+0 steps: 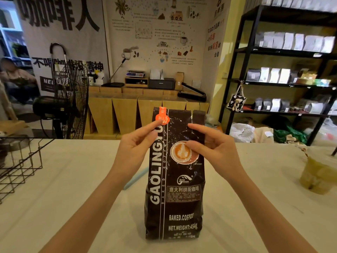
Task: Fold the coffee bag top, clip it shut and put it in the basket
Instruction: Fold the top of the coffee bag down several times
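Note:
A tall black coffee bag (175,203) with white lettering and an orange cup picture stands upright on the white table, its top unfolded. My left hand (135,143) pinches the bag's upper left edge, just under an orange sticker. My right hand (209,145) grips the upper right side, thumb on the front near the cup picture. A light blue clip (135,178) lies on the table behind the bag, partly hidden by my left forearm. A black wire basket (20,163) sits at the table's left edge.
A plastic cup of greenish drink (318,172) stands on the table at the right. Beyond the table are a black floor fan (71,95), wooden counters and black shelves (284,57) of bags. A person sits far left.

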`<action>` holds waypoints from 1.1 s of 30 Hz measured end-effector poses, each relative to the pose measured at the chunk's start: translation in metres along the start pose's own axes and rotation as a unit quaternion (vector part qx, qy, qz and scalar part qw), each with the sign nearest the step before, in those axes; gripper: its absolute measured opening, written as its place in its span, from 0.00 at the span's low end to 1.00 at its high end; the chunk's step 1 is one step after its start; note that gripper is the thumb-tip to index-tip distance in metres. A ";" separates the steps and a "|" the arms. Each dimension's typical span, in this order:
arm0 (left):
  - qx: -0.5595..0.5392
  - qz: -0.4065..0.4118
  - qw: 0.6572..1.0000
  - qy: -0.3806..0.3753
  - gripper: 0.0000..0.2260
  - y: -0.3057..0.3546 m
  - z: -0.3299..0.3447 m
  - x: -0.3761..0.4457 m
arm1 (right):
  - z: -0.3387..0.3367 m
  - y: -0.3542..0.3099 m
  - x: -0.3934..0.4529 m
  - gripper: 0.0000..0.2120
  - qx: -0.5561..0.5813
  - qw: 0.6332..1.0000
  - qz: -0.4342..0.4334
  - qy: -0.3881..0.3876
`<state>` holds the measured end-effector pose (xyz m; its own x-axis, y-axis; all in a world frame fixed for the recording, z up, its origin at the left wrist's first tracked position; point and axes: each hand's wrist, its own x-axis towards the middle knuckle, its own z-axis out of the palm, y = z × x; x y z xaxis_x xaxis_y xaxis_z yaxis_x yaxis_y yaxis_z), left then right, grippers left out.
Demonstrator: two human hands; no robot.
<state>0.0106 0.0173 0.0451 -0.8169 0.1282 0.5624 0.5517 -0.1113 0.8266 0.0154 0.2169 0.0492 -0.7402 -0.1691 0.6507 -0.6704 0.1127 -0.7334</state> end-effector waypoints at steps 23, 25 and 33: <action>0.176 -0.057 0.982 0.023 0.04 0.006 -0.012 0.017 | -0.003 -0.001 0.010 0.05 -0.020 0.997 0.069 -0.018; 0.186 -0.064 0.980 0.037 0.04 0.004 -0.012 0.018 | -0.004 -0.001 0.011 0.04 -0.059 0.996 0.068 -0.001; 0.004 -0.135 0.991 -0.022 0.08 0.001 -0.010 0.009 | -0.001 0.000 0.011 0.05 0.004 0.995 0.098 -0.026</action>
<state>0.0020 0.0090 0.0509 -0.9268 0.1958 0.3206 0.3152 -0.0592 0.9472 0.0070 0.2163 0.0571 -0.8529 -0.1946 0.4845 -0.5131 0.1408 -0.8467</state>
